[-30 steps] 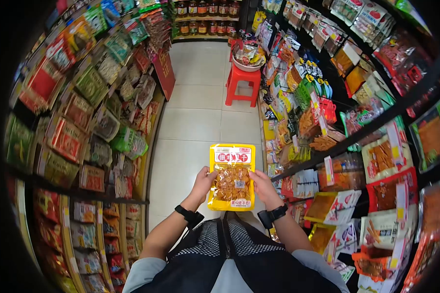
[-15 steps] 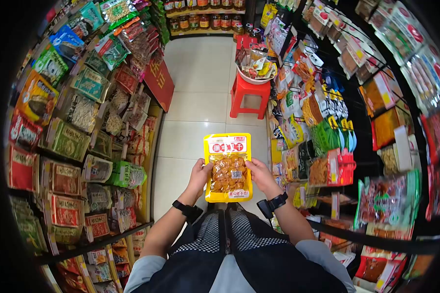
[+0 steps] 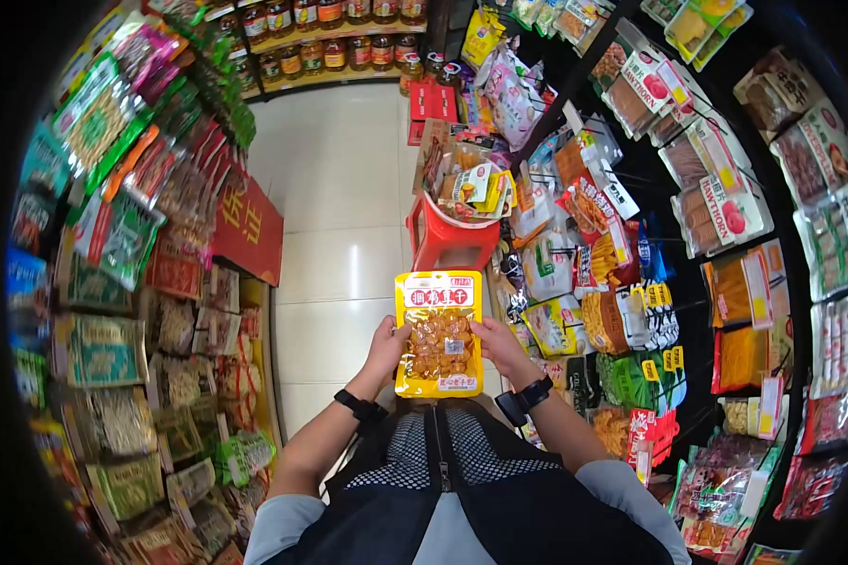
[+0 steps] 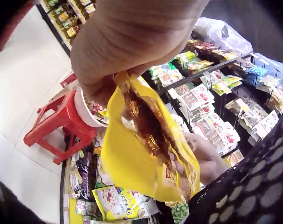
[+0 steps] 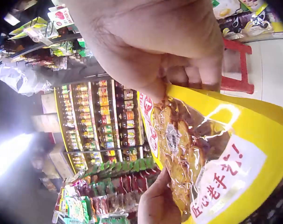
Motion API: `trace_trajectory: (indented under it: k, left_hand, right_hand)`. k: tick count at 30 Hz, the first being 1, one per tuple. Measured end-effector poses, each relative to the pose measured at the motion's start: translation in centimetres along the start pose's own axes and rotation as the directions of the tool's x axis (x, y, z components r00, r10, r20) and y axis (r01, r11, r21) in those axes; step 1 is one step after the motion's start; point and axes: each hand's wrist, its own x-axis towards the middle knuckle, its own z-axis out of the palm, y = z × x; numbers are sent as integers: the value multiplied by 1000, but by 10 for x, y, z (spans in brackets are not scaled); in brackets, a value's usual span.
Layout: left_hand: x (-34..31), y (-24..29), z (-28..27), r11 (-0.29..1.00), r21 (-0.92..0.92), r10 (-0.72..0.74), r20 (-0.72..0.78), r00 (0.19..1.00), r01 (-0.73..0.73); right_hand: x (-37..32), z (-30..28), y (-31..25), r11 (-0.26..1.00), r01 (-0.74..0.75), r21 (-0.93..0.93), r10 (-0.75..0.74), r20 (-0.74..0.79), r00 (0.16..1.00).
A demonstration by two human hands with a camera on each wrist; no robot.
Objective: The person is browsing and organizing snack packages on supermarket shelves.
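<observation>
A yellow-edged package (image 3: 439, 334) with brown pieces behind a clear window is held upright before the person's body. The left hand (image 3: 384, 350) pinches its left edge and the right hand (image 3: 501, 347) pinches its right edge. From the left wrist view, the package (image 4: 132, 158) appears edge-on, the left hand (image 4: 132, 42) gripping its near side and the right hand (image 4: 204, 156) at the far side. In the right wrist view, the right hand's (image 5: 155, 42) thumb lies on the front of the package (image 5: 193, 154); the left hand (image 5: 157, 203) holds the opposite edge.
A red stool (image 3: 450, 247) bearing a bowl of packets stands ahead, close to the right shelves. Hanging snack packets (image 3: 725, 202) line the right side; more packets (image 3: 104, 350) fill the left. Jars (image 3: 334, 55) stand at the aisle's end, and a red box (image 3: 245, 221) is left.
The stool, end shelf and jars appear nearer, and the side shelves have shifted in view. Both hands keep their grip on the package, which stays in front of the body.
</observation>
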Motion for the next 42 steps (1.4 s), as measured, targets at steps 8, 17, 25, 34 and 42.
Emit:
trace_trajectory:
  k: [8,17,25,34,42]
  left_hand:
    - [131,67,30,978,198,-92,152,984,61]
    - [300,138,82,895,445,-142,255,956,14]
    - [440,172,117,821,551,-140,449,883,-150]
    - [572,226,203,487,659,-129,703,699,-573]
    - [673,202,201,412,669,-318,742,590,-619]
  right_hand:
    - [71,-25,-56,987,5,159,16,-133,991]
    - [182,-71,-130,957,132,259,-99,-135,986]
    - [252,-104,-178,937,191,292,-136,-199,971]
    - [325,-103,-209,872,451,189,-250,-619,744]
    - [414,-77,-175,968,250,-35,-162,-848,505]
